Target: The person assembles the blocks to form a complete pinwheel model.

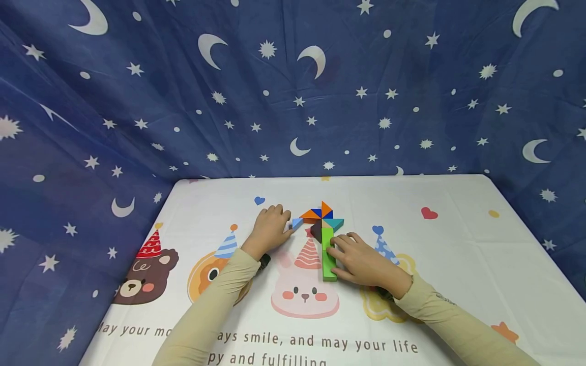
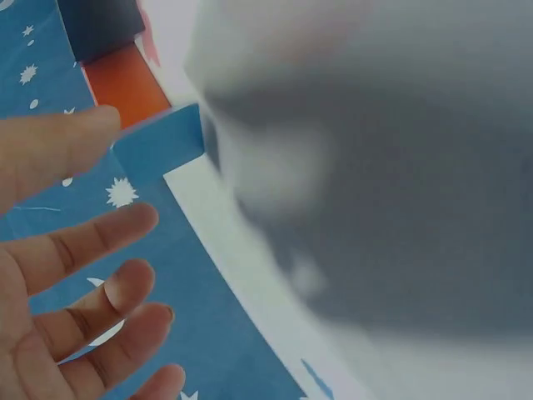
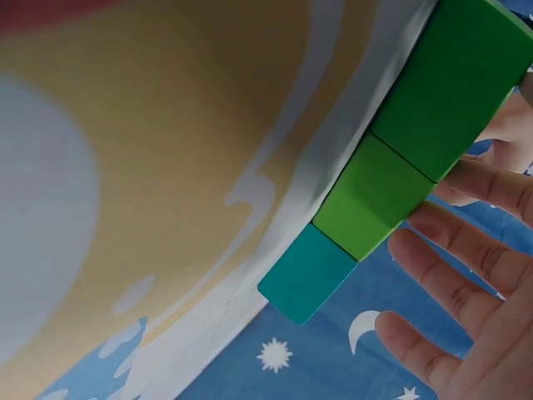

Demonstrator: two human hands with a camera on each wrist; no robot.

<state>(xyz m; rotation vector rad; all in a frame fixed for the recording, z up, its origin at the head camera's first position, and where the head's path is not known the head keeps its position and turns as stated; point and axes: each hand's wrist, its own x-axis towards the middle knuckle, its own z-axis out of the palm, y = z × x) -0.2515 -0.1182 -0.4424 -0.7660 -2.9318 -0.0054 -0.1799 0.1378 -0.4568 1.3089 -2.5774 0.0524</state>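
Observation:
A pinwheel of triangular blocks lies on the table: an upper orange block, a teal block, a dark brown block, a left orange block and dark blue pieces. Two green rectangular blocks run end to end below it, like a stem. My left hand, fingers loosely spread, is beside the light blue triangular block at the pinwheel's left end; contact is unclear. Along the right side of the green blocks, my right hand touches them with fairly straight fingertips.
The white tablecloth carries printed animals, hearts and lettering. A blue curtain with moons and stars hangs behind the table and along its sides. A blurred grey area covers much of the left wrist view.

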